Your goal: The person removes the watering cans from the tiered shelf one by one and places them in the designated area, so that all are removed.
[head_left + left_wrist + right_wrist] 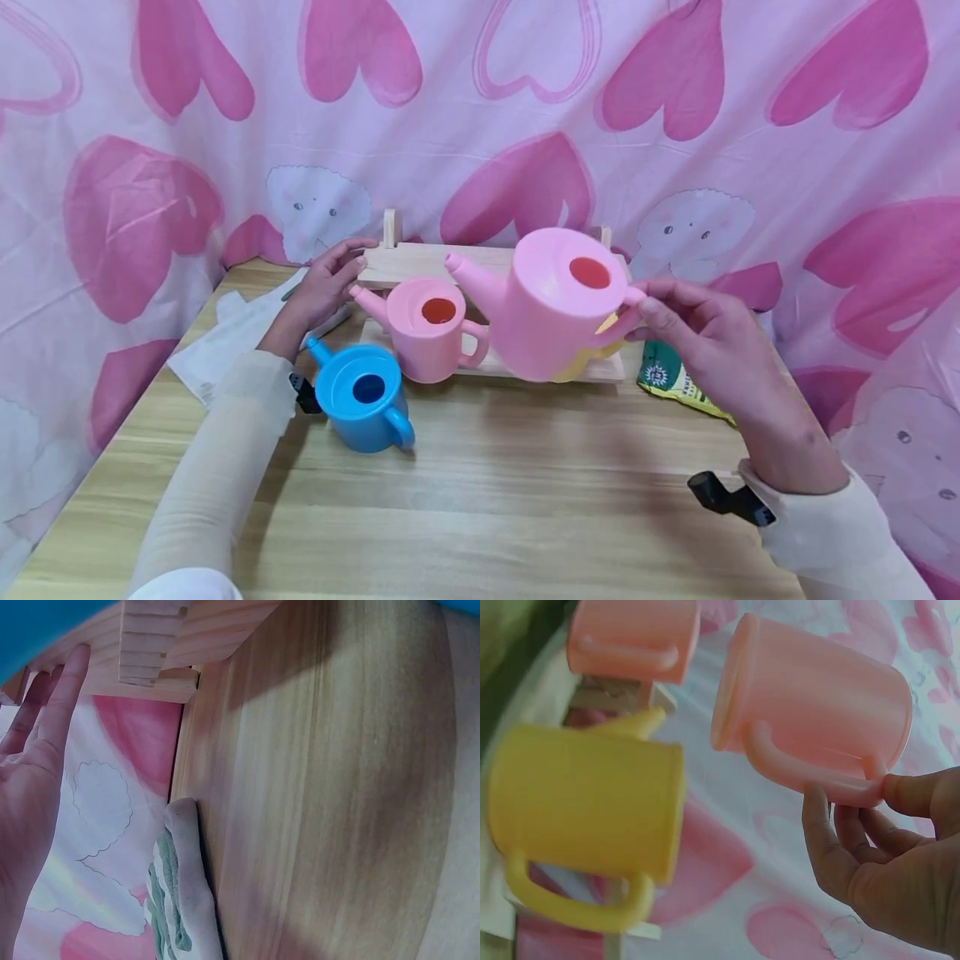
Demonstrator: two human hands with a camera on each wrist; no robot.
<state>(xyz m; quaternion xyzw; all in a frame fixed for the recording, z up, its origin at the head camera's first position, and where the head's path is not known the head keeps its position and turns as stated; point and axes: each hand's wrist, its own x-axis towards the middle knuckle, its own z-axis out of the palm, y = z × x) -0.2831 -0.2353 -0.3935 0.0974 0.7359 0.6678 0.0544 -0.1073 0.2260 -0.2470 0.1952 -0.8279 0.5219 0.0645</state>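
My right hand (712,350) pinches the handle of a large pink watering can (517,325), holding it up in front of the wooden rack (427,262). In the right wrist view, the thumb and fingers grip the handle (810,784). My left hand (318,287) touches the left end of the rack's upper board, its fingers stretched along the wood in the left wrist view. A smaller pink watering can (423,346) stands at the lower board. Nearer me, a blue watering can (360,417) is beside my left forearm. A yellow watering can (585,799) is mostly hidden behind the large pink one in the head view.
A white and green cloth (184,885) lies on the table (480,500) at the left. A green and yellow packet (678,383) lies at the right, partly behind my right hand. A pink heart-patterned curtain (465,125) hangs behind the table.
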